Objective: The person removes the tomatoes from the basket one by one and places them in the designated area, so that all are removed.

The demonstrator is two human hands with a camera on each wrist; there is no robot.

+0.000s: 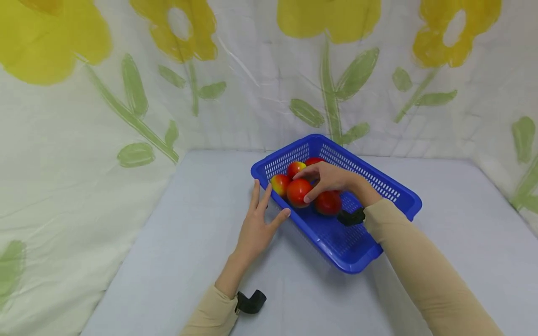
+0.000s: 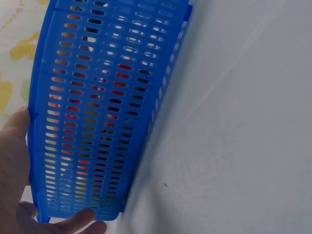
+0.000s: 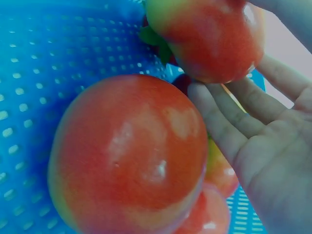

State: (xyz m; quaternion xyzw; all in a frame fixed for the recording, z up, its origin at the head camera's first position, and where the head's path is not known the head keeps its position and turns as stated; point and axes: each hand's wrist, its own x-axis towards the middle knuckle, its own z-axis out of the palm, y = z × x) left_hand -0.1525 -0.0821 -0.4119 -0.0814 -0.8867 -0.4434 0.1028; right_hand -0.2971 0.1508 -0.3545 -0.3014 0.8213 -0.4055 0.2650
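Observation:
Several red tomatoes with yellow-green patches are grouped toward the far left end of a blue plastic basket (image 1: 353, 268). My right hand (image 1: 329, 179) reaches in from above and pinches one tomato (image 3: 209, 39) between thumb and fingers; a bit of green calyx shows beside it. Just below, a large tomato (image 3: 129, 156) lies against the basket's perforated wall. At the left corner, my left hand (image 1: 256, 228) has its fingers spread and straight along the basket's outside. Its thumb (image 2: 19, 122) is at the rim in the left wrist view.
The basket stands at an angle on a table with a pale cover (image 1: 176, 242). Behind it hangs a white cloth (image 1: 252, 107) painted with yellow flowers and green leaves. Black wrist cameras (image 1: 251, 302) sit at both cuffs.

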